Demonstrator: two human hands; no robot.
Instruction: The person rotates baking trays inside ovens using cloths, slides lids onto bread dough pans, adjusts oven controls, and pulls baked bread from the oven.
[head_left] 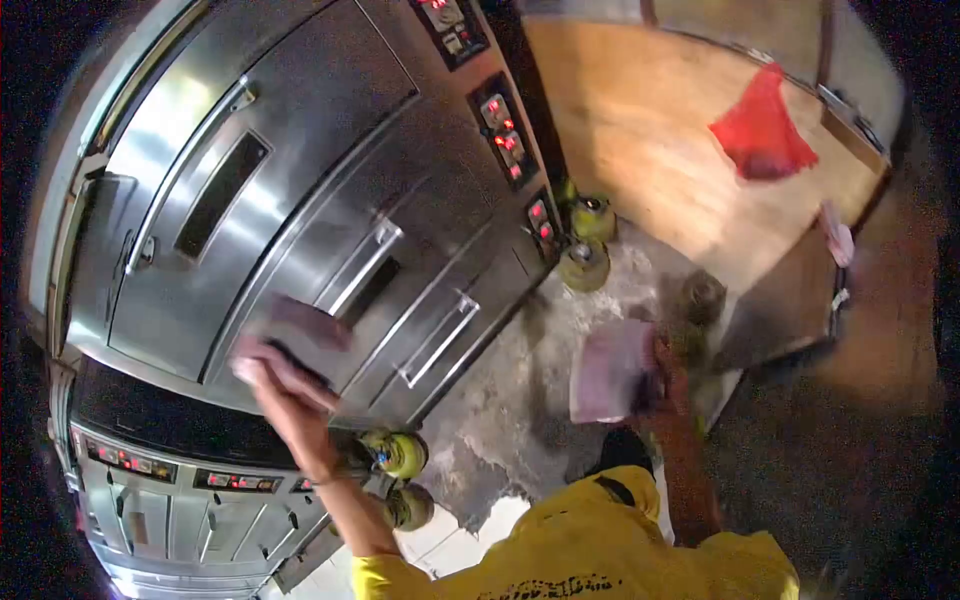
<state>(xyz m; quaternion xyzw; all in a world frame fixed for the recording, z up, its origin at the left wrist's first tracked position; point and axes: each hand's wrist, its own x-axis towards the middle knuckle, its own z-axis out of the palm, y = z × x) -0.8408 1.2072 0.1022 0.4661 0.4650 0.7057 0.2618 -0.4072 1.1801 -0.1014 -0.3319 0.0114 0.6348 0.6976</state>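
Note:
My left hand (287,400) reaches toward the front of a stainless steel deck oven (330,180). It is closed around a folded pinkish cloth (312,325), which lies in front of the middle oven door; motion blurs the fingers. My right hand (668,385) is out over the floor on the right. A second pinkish-grey cloth (608,372), thick like a pad, is in its grip, and the fingers are mostly dark and smeared. Both oven doors nearest my hands, with bar handles (440,340), look closed.
Red lights glow on the oven's control panels (503,135). Green gas cylinders (592,217) stand by the oven's far end, others (400,455) near my left arm. A wooden table (620,110) bears a red cloth or bag (765,130). The floor (470,410) is worn and patchy.

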